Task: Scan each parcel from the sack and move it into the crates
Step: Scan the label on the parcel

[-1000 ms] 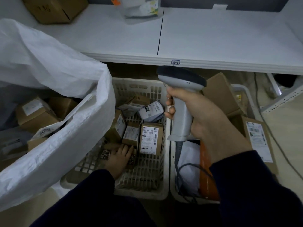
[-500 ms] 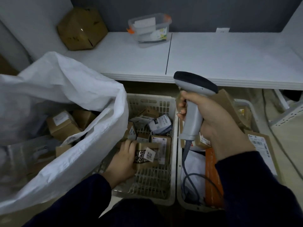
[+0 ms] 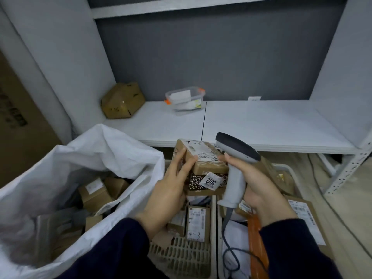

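My left hand [image 3: 171, 190] grips a brown cardboard parcel [image 3: 203, 164] with a white label on top and a "2012" tag on its patterned front, held up above the crates. My right hand [image 3: 259, 190] grips the grey handle of a barcode scanner [image 3: 235, 156], its dark head right beside the parcel's right end; one fingertip touches the parcel. The white woven sack [image 3: 84, 158] stands open at the left with several boxes inside. Below my hands the left crate [image 3: 181, 256] holds several small parcels, and the right crate [image 3: 219, 238] holds parcels and an orange package.
A white shelf [image 3: 261, 121] runs across behind the crates, carrying a crumpled cardboard box [image 3: 122, 100] and a clear plastic container [image 3: 185, 98]. A perforated metal shelf post [image 3: 348, 168] stands at the right. The scanner cable [image 3: 229, 256] coils into the right crate.
My left hand lifted the patterned parcel out of the left crate up to the scanner. My right hand brought the scanner beside it. The camera tilted upward.
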